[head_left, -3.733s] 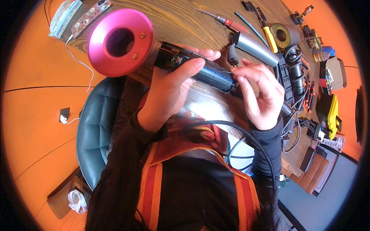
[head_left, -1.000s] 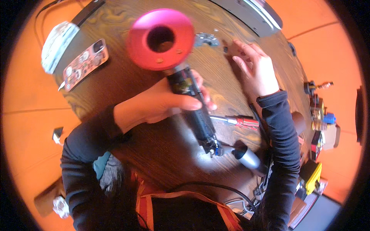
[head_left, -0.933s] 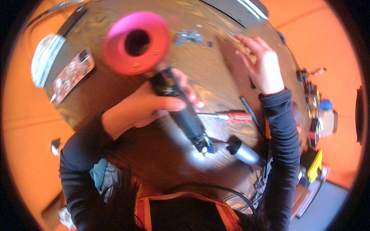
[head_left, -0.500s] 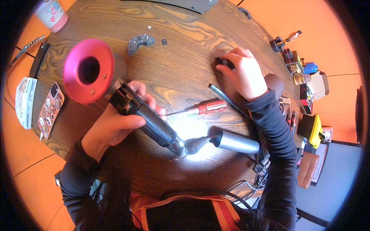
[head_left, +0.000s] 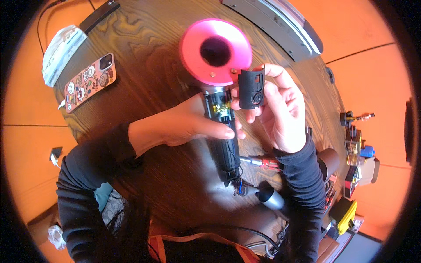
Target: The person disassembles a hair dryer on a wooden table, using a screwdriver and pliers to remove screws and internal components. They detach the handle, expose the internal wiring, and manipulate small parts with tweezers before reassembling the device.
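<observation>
A hair dryer with a pink ring head [head_left: 215, 51] and a dark handle [head_left: 224, 147] lies over the round wooden table [head_left: 144, 65]. My left hand [head_left: 193, 125] grips the handle just below the head, where inner parts and wires show. My right hand [head_left: 280, 111] holds a small curved black cover piece [head_left: 251, 90] right beside that opened spot. Loose wires hang from the handle's lower end [head_left: 239, 186].
A red-handled screwdriver [head_left: 263, 163] and a grey cylinder part [head_left: 272, 199] lie near my right forearm. A phone in a sticker case [head_left: 90, 81] and a face mask [head_left: 61, 50] sit at the left. Tools and small parts [head_left: 357, 149] crowd the right edge. A grey device [head_left: 280, 22] lies at the top.
My right hand left the table's far side and now holds the black cover piece next to the dryer. My left hand has turned the dryer upright, head away from me.
</observation>
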Demonstrator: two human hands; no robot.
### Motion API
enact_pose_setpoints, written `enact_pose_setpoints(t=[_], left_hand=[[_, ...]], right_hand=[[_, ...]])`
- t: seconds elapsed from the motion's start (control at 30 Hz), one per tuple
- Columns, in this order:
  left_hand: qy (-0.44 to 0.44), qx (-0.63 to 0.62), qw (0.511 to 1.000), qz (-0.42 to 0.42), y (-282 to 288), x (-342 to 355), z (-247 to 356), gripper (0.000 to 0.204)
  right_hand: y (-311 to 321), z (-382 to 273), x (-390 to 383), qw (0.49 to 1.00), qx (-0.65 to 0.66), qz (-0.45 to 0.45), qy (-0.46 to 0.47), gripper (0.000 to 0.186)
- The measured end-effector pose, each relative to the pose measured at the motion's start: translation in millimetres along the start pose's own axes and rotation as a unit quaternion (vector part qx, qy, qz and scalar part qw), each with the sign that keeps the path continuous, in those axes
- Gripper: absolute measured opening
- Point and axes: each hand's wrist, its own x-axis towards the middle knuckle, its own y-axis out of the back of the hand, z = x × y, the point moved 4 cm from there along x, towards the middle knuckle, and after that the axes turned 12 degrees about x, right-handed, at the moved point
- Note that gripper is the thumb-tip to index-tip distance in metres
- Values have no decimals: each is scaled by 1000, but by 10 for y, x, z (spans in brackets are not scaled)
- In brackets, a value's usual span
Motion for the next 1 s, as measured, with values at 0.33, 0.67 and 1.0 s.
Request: enact_pose_setpoints(t=[0.33, 0.67, 1.0], left_hand=[[-8, 97, 994, 45, 36, -106, -26, 51], [22, 79, 995, 47, 9, -173, 7, 52], [16, 86, 994, 64, 7, -146, -20, 67]], right_hand=[[60, 111, -144, 999, 10, -36, 11, 61], [114, 211, -112, 991, 78, -99, -49, 59], [65, 246, -110, 996, 30, -75, -27, 68]])
